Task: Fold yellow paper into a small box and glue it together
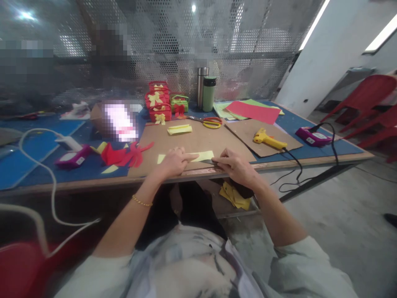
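Note:
A strip of yellow paper (204, 155) lies near the front edge of the cardboard sheet (149, 140). My left hand (176, 161) presses down on the strip, its index finger stretched to the right along it. At the strip's right end my right hand (233, 164) is closed on a thin dark blade (207, 161), which points left along the paper's lower edge. Behind the hands, a folded yellow piece (180, 129) rests on the cardboard, with yellow-and-red-handled scissors (212, 122) at its back right.
Red boxes with bows (159, 109), a green box (180, 102) and two bottles (209, 94) stand at the back. A yellow glue gun (269, 140) lies right, its cord hanging off the edge. Red scraps (114, 155) and a purple device (72, 157) are left.

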Demonstrator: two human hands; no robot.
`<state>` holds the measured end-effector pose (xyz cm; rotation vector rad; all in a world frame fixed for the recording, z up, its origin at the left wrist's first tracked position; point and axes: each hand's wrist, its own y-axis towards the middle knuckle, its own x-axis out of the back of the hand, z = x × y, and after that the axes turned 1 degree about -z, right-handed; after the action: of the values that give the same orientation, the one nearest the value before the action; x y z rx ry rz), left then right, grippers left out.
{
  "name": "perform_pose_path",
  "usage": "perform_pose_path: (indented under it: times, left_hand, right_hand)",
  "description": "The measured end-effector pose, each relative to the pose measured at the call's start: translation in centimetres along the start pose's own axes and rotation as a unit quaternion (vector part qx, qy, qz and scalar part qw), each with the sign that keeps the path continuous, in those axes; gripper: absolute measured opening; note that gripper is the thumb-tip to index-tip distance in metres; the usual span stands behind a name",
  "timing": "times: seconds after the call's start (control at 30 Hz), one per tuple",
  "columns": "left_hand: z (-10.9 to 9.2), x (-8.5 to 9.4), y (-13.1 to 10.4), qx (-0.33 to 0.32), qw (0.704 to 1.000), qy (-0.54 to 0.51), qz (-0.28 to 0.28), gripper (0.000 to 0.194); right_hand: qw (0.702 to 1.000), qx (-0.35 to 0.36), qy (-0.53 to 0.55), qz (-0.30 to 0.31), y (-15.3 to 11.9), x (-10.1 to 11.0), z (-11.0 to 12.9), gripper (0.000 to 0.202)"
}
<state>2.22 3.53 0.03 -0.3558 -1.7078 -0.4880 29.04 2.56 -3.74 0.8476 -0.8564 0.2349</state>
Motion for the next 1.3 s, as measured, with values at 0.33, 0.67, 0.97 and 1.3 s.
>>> perform_pose_path:
  times: [0.33,0.67,0.97,1.3]
  left_hand:
    - [-0.03,-0.13,0.03,0.01,1.0,-0.012,-0.003,0.051]
    - [0.15,-0.02,0.1,-0.001,1.0,-0.004,0.007,0.053]
    - [0.61,-0.52,0.25,-0.002,1.0,-0.012,-0.003,0.047]
    - [0.22,-0.02,0.14,0.004,1.0,-0.015,0.012,0.051]
  right_hand:
    - [1.0,0.006,-0.016,0.018,-0.13,0.14,0.11,0.031]
    - [1.0,0.012,-0.007,0.009,0.41,-0.33,0.56,0.031]
    - [1.0,0.007,0.004,0.022,0.49,-0.19,0.72,0.029]
    - [1.0,0.011,0.026,0.008,0.5,-0.38,0.47,0.032]
